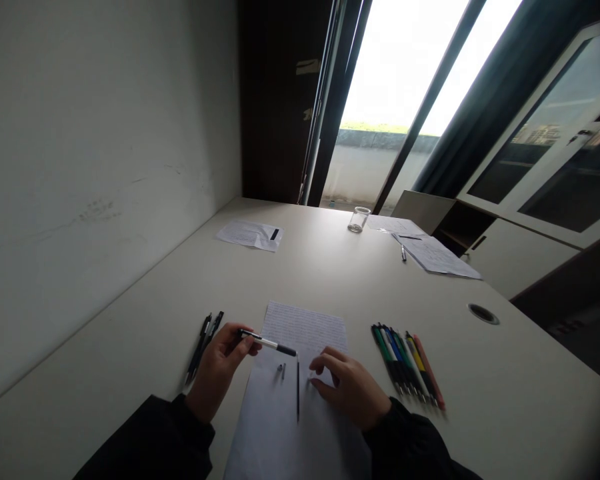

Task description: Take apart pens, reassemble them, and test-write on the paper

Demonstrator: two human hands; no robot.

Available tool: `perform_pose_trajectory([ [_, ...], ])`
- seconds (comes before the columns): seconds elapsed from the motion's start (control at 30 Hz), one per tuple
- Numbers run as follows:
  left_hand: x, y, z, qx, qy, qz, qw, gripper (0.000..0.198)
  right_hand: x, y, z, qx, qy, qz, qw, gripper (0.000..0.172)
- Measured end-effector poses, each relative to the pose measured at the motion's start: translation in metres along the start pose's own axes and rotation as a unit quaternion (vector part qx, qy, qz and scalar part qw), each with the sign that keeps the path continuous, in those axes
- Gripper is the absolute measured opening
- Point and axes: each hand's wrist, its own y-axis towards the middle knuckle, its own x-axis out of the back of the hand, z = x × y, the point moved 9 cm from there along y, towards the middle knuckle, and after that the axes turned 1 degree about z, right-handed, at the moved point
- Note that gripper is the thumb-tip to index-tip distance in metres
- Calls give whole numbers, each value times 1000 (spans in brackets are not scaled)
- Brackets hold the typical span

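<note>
My left hand [221, 363] pinches a pen barrel [267, 342], silver with black ends, held tilted above the paper. A thin dark pen refill [298, 393] lies upright in view on the printed sheet [305, 323], its top close to the barrel's end. Two tiny pen parts [281, 371] rest on the paper left of the refill; their exact kind is hard to make out. My right hand [347, 387] hovers just right of the refill, fingers curled with a gap between thumb and forefinger. A faint pale spot shows by its fingertips.
Black pens [203, 343] lie left of my left hand. A row of several coloured pens [407, 363] lies to the right. Farther back are a creased paper [249, 235], a glass jar [359, 219], stacked papers [437, 253], a single pen [403, 253] and a round desk hole [483, 314].
</note>
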Motion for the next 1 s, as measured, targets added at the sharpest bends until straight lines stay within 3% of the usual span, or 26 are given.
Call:
perform_pose_trajectory([
  [0.2, -6, 0, 0, 12, -19, 30, 999, 16, 19, -2, 4, 2, 17, -45, 999, 20],
  [0.37, -16, -3, -6, 19, -25, 73, 997, 15, 24, -2, 19, 22, 103, -74, 992, 24],
  [0.6, -28, -8, -5, 29, -39, 129, 990, 14, 30, -6, 23, 4, 139, -139, 981, 9],
  [1.0, -29, -8, -5, 40, -37, 121, 991, 14, 21, -7, 4, -55, 243, -104, 963, 11],
])
